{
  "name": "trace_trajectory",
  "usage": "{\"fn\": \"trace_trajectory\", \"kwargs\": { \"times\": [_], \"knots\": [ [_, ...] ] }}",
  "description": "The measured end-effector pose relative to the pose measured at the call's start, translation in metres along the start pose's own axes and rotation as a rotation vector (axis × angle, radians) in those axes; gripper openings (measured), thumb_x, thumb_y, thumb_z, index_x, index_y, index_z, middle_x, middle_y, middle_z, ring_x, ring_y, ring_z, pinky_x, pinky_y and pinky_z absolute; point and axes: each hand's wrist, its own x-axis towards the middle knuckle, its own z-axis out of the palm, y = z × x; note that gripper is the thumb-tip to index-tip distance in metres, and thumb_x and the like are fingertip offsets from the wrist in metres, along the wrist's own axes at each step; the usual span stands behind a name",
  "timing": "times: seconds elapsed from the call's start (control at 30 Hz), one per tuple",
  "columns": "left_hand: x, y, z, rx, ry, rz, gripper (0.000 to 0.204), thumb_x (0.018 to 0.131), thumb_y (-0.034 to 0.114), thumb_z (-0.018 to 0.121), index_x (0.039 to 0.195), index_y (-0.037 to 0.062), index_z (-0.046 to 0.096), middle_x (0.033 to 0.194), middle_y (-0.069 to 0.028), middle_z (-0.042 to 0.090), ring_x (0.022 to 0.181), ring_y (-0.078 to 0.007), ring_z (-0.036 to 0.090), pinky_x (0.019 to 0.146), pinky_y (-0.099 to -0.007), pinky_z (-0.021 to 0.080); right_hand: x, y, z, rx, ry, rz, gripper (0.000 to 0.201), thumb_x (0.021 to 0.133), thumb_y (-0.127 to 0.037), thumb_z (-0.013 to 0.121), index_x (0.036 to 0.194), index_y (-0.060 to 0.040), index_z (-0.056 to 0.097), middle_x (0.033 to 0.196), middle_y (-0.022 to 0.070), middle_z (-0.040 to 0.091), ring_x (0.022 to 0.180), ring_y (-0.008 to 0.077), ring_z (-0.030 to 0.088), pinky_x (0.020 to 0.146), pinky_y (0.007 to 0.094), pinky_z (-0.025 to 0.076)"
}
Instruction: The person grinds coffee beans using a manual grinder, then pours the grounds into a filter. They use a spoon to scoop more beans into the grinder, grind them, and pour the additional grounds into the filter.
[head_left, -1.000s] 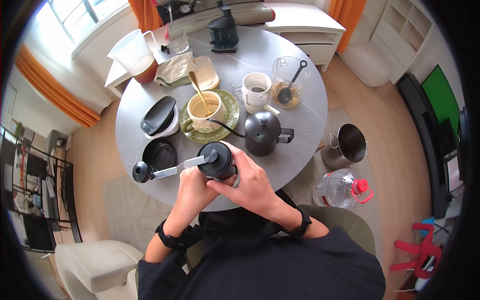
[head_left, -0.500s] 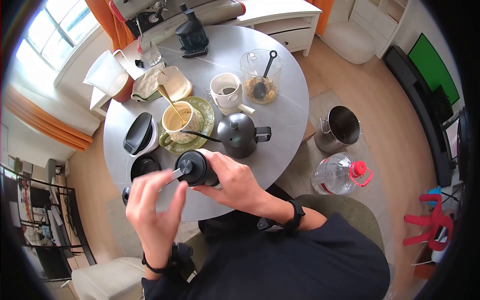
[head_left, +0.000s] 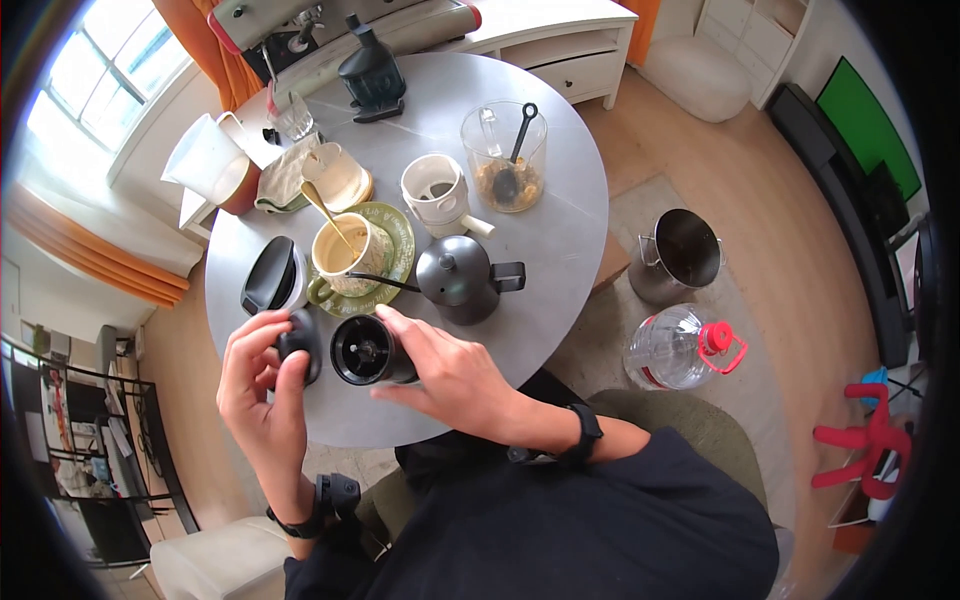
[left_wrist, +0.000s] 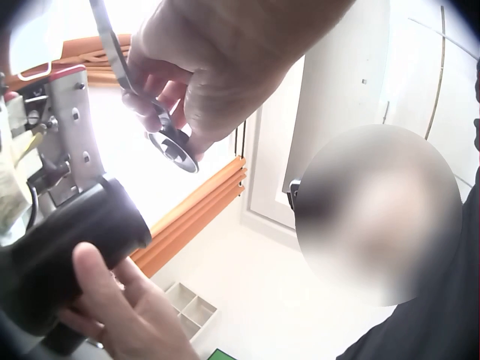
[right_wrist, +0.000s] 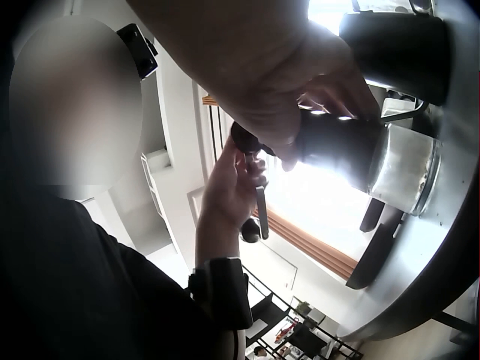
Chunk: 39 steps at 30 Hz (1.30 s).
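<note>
My right hand (head_left: 455, 375) grips the black body of a manual coffee grinder (head_left: 362, 350), its top uncovered so the inner shaft shows. A clear glass jar (right_wrist: 405, 169) forms the grinder's lower end in the right wrist view. Just left of it, my left hand (head_left: 262, 385) holds the removed grinder lid (left_wrist: 176, 154), with fingers pinched about it and the metal crank (left_wrist: 109, 45) attached. The lid hangs apart from the body, its ringed underside showing. Beyond the hands stands a black gooseneck kettle (head_left: 455, 280).
Close by are a cup (head_left: 335, 240) with a gold spoon on a green saucer (head_left: 400, 235), a black oval dish (head_left: 272, 275), a white mug (head_left: 432, 185) and a glass beaker (head_left: 500, 165) with a black scoop. A pitcher (head_left: 205, 160) stands far left; a water bottle (head_left: 670, 350) is off the table's right.
The left hand let go of the grinder body and took the lid and crank off to the left. The right hand still holds the body, now uncovered. The head view has shifted.
</note>
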Motion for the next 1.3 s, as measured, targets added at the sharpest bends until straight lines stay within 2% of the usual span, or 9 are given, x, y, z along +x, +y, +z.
{"fn": "trace_trajectory", "kwargs": {
  "times": [0.2,0.27,0.33,0.47,0.67,0.77,0.9,1.07,1.3],
  "knots": [
    [-0.059,-0.038,-0.013,-0.207,0.098,-0.332,0.019,0.097,0.016,0.054,0.102,-0.0022,0.056,0.103,-0.0111,0.059,0.051,-0.0049,0.048,0.041,-0.0172,0.035,0.039,0.013,-0.116,-0.237,0.300,-0.124,0.017,0.087,-0.015,0.066,0.093,0.0004,0.063,0.092,0.0133,0.068,0.082,0.0257,0.069,0.067,0.0354,0.054],
    [-0.080,-0.049,-0.008,-0.276,0.093,-0.438,0.021,0.098,0.019,0.052,0.103,-0.0017,0.056,0.089,-0.0071,0.058,0.051,-0.0052,0.049,0.041,-0.0179,0.036,0.087,0.053,-0.149,-0.453,0.425,0.054,0.023,0.088,-0.021,0.066,0.101,-0.0017,0.065,0.083,0.0118,0.068,0.072,0.0254,0.065,0.059,0.0357,0.049],
    [-0.092,-0.056,-0.001,-0.335,0.093,-0.540,0.022,0.099,0.021,0.051,0.103,-0.0008,0.057,0.071,-0.0003,0.052,0.051,-0.0055,0.049,0.042,-0.0186,0.037,0.134,0.107,-0.170,-0.706,0.318,0.168,0.037,0.084,-0.034,0.069,0.102,-0.0020,0.066,0.084,0.0111,0.069,0.078,0.0245,0.066,0.070,0.0370,0.051],
    [-0.104,-0.063,0.011,-0.388,0.043,-0.618,0.021,0.099,0.020,0.052,0.102,-0.0004,0.058,0.073,-0.0015,0.055,0.050,-0.0066,0.052,0.043,-0.0189,0.038,0.175,0.140,-0.183,-0.686,0.022,0.390,0.037,0.075,-0.036,0.075,0.093,-0.0048,0.069,0.092,0.0138,0.069,0.088,0.0298,0.066,0.084,0.0409,0.051],
    [-0.113,-0.080,0.024,-0.453,-0.033,-0.659,0.021,0.099,0.019,0.052,0.103,0.0000,0.058,0.080,-0.0030,0.058,0.052,-0.0071,0.052,0.043,-0.0199,0.040,0.178,0.140,-0.189,-0.604,-0.070,0.257,0.028,0.074,-0.029,0.075,0.087,-0.0045,0.071,0.085,0.0132,0.069,0.085,0.0260,0.066,0.080,0.0370,0.052],
    [-0.118,-0.090,0.030,-0.501,-0.046,-0.667,0.018,0.098,0.016,0.053,0.104,-0.0004,0.057,0.092,-0.0054,0.060,0.054,-0.0074,0.052,0.045,-0.0209,0.042,0.171,0.115,-0.185,-0.522,-0.179,0.179,0.025,0.078,-0.021,0.073,0.088,0.0021,0.071,0.072,0.0121,0.068,0.066,0.0164,0.065,0.064,0.0305,0.052],
    [-0.124,-0.095,0.034,-0.541,-0.011,-0.663,0.018,0.098,0.017,0.052,0.103,-0.0006,0.056,0.094,-0.0061,0.061,0.053,-0.0076,0.052,0.044,-0.0210,0.043,0.173,0.095,-0.187,-0.425,-0.184,0.260,0.021,0.079,-0.016,0.071,0.086,0.0030,0.072,0.066,0.0080,0.066,0.060,0.0097,0.060,0.056,0.0255,0.050],
    [-0.127,-0.100,0.032,-0.584,-0.016,-0.641,0.019,0.099,0.017,0.052,0.103,-0.0014,0.055,0.095,-0.0070,0.060,0.052,-0.0075,0.052,0.044,-0.0204,0.042,0.174,0.115,-0.187,-0.588,-0.022,0.093,0.023,0.078,-0.024,0.071,0.085,-0.0023,0.073,0.076,0.0174,0.067,0.071,0.0300,0.065,0.071,0.0357,0.051],
    [-0.128,-0.104,0.031,-0.578,-0.005,-0.613,0.019,0.098,0.017,0.052,0.103,-0.0019,0.055,0.094,-0.0077,0.061,0.051,-0.0071,0.051,0.043,-0.0197,0.041,0.168,0.103,-0.182,-0.652,-0.006,0.148,0.026,0.080,-0.028,0.069,0.079,-0.0022,0.071,0.073,0.0168,0.066,0.072,0.0316,0.065,0.070,0.0378,0.051]
  ]
}}
